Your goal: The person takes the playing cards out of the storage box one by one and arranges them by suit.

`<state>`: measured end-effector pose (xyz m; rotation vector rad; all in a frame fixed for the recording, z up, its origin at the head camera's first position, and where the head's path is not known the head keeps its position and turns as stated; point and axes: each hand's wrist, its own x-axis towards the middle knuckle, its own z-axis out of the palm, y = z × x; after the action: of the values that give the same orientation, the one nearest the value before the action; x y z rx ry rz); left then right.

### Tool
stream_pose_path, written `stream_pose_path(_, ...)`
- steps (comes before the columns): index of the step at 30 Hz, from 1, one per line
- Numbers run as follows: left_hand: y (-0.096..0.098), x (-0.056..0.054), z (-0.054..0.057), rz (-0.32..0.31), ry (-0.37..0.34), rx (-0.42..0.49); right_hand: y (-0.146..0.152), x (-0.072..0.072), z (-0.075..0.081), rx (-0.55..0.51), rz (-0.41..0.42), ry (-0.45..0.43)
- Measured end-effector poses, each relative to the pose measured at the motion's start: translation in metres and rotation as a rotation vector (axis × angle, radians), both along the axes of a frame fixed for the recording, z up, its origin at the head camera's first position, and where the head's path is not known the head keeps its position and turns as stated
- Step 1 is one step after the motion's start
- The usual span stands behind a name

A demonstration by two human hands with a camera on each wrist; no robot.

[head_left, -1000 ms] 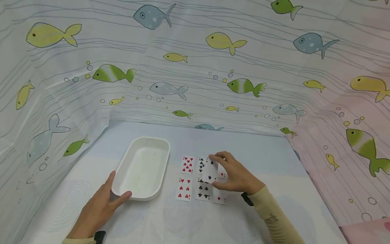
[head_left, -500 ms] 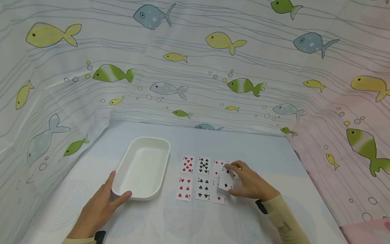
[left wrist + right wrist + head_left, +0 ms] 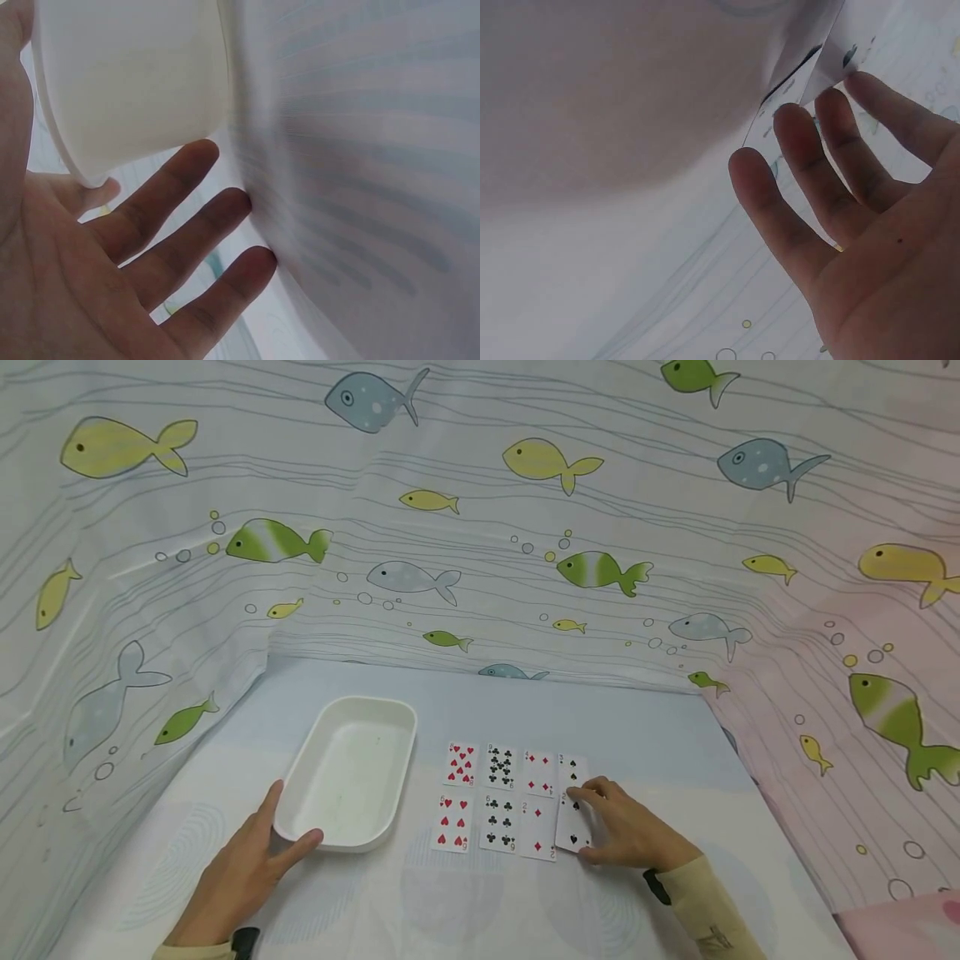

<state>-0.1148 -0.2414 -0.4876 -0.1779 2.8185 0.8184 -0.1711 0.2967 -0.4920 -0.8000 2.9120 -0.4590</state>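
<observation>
My right hand (image 3: 633,827) pinches a two of spades (image 3: 572,828) by its edges, thumb at the near end and fingers at the far end. This card lies low over the cloth, beside the two of diamonds (image 3: 538,833), and overlaps the lower part of the three of spades (image 3: 573,768). In the right wrist view, the held card (image 3: 836,64) is tilted at the fingertips. At the near left corner of a white plastic tray (image 3: 412,743), my left hand (image 3: 236,864) touches the wall with thumb and index finger. Its other fingers are spread, as the left wrist view shows.
Left of the held card, face-up cards lie in two rows: eight of hearts (image 3: 461,764), nine of clubs (image 3: 500,766), four of diamonds (image 3: 537,774), six of hearts (image 3: 452,823) and six of clubs (image 3: 498,823). A fish-print curtain (image 3: 480,485) surrounds the table (image 3: 480,902).
My right hand has carried the two of spades rightward and nearer to me, from over the clubs to below the three of spades. The left hand and tray have stayed put.
</observation>
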Motion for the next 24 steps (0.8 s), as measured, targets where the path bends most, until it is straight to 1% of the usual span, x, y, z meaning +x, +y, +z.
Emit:
stream_pose_path(3,-0.0001,-0.0002,0.0001,-0.005,0.006,0.002,0.0026,0.0005,-0.0005,0.002,0.020,-0.001)
stream_pose_path(11,0.0000,-0.0011,0.0000,-0.009,0.006,0.005,0.0039,0.0014,-0.0035,0.021,0.025,-0.047)
stream_pose_path(19,0.0015,-0.0022,-0.0015,-0.008,0.021,0.008,0.0041,0.0034,-0.0035,0.050,0.009,-0.050)
stream_pose_path(24,-0.0006,-0.0017,-0.0011,-0.030,0.028,0.000,0.0040,0.0037,-0.0006,0.022,-0.011,-0.038)
